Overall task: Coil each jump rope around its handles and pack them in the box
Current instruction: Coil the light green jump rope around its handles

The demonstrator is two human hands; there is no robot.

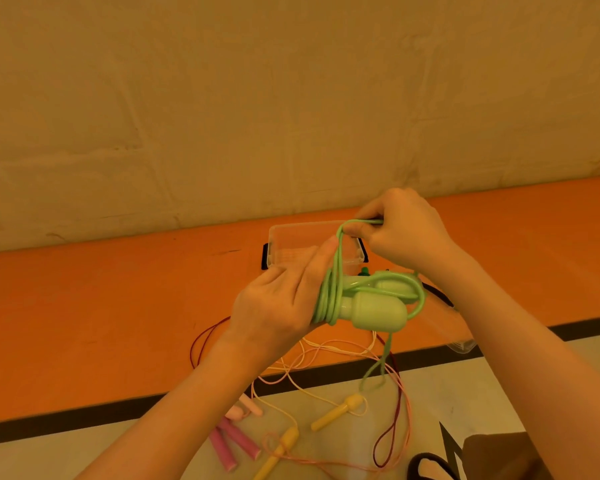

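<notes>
No readable text, labels, brands or numbers anywhere I can see. Nothing printed on the pale green plastic jump-rope handles (374, 306) I'm holding, nothing legible on the clear plastic box (291, 244) behind them, and the plain wall carries no signs.

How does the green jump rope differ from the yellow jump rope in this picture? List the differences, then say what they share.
The green jump rope is held up by the left hand and right hand; the yellow jump rope lies on the floor. The green cord is partly coiled round its handles; the yellow cord sprawls loose, tangled among other cords. The green handles lie together; the yellow handles lie apart. Neither is in the box.
</notes>
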